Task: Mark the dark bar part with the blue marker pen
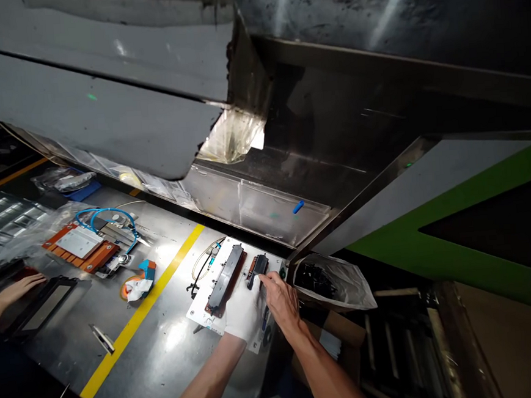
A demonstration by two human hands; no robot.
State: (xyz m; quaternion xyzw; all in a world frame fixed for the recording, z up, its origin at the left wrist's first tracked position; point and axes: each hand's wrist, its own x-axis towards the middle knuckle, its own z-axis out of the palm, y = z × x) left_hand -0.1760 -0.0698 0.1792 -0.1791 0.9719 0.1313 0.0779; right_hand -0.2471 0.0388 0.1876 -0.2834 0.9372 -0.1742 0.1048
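- At the far left edge a co-worker's hand [20,287] lies flat beside a dark rectangular frame [42,307] on the steel bench [167,348]; it is not the wearer's own.
- Further in sits an orange-edged fixture [82,247] with a pale metal plate on top, and a blue cable [106,219] loops above it.
- A yellow stripe [141,313] runs diagonally across the scuffed, shiny bench top.
- Right of the stripe lies a white mounting plate [201,311], flat and rectangular, carrying a long black bar [226,277] over a reddish strip.
- The left hand [243,314], in a white glove, presses flat and open on the plate's near end, seemingly steadying it.
- The right hand [280,299], bare, pinches a small black block [257,269] with its fingertips, just beside the long bar at the plate's far end.
- The step in hand looks like seating this block; I judge it calls for squaring the block to the bar while the plate is kept from sliding.
- A clear bag of dark parts [330,283] stands open at the right.
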